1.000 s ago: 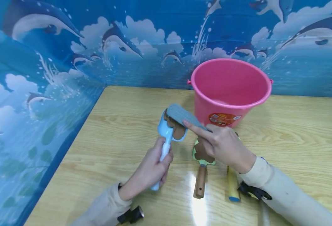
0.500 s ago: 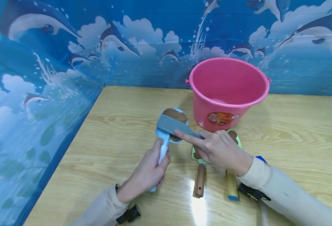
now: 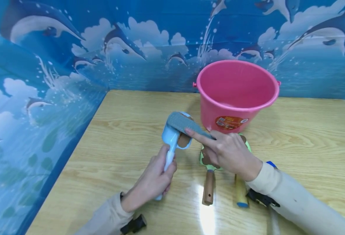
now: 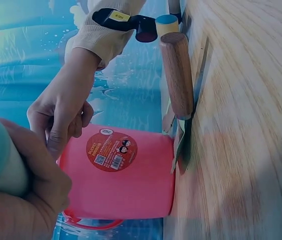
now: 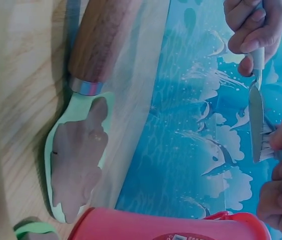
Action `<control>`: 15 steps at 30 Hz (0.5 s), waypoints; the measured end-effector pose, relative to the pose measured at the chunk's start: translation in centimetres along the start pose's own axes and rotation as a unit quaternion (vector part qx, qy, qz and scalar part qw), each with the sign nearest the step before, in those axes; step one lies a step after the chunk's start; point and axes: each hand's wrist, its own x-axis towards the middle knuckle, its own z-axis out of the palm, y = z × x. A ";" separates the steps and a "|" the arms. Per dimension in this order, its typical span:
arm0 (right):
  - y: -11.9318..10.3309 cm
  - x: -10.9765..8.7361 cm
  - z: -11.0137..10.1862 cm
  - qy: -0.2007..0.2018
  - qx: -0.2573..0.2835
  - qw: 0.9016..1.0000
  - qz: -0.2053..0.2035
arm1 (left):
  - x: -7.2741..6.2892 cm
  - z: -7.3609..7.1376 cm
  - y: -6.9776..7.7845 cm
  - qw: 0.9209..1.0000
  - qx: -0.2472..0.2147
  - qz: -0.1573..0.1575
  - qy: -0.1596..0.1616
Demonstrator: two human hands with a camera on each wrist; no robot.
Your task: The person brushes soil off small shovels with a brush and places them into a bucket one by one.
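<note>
My left hand (image 3: pixel 153 174) grips the handle of a light blue toy shovel (image 3: pixel 167 133), its blade raised over the table and facing up. Brown patches cover part of the blade's face. A grey-blue scrub brush (image 3: pixel 185 123) lies across the blade, held by my right hand (image 3: pixel 232 154) with the index finger stretched along its back. In the right wrist view, the brush's bristles (image 5: pixel 267 142) meet the shovel's blade, seen edge-on (image 5: pixel 256 120). Below my right hand, a green trowel with a wooden handle (image 3: pixel 208 189) and brown patches lies on the table.
A pink bucket (image 3: pixel 209 112) with a red label stands at the back, just beyond my right hand. Another green-headed tool with a yellow handle (image 3: pixel 241 194) lies partly under my right forearm. A blue-tipped object (image 3: pixel 271 164) shows beside the sleeve. A dolphin-print sheet (image 3: pixel 148 65) backs the wooden table.
The brush slid down the blade toward the handle, then back up toward the blade's tip. My left hand keeps its grip on the shovel, nearly still. The bucket and lying tools stay put.
</note>
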 end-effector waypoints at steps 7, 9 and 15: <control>0.2 0.1 0.0 0.004 0.008 1.000 0.008 | -0.3 -0.2 -0.3 1.000 0.009 0.001 0.001; 0.2 0.1 0.1 0.002 0.015 1.000 0.014 | -0.3 -0.3 -0.4 1.000 0.005 -0.001 -0.001; 0.2 0.1 0.1 -0.001 0.031 0.999 0.029 | -0.4 -0.6 -0.5 1.000 -0.010 -0.002 -0.006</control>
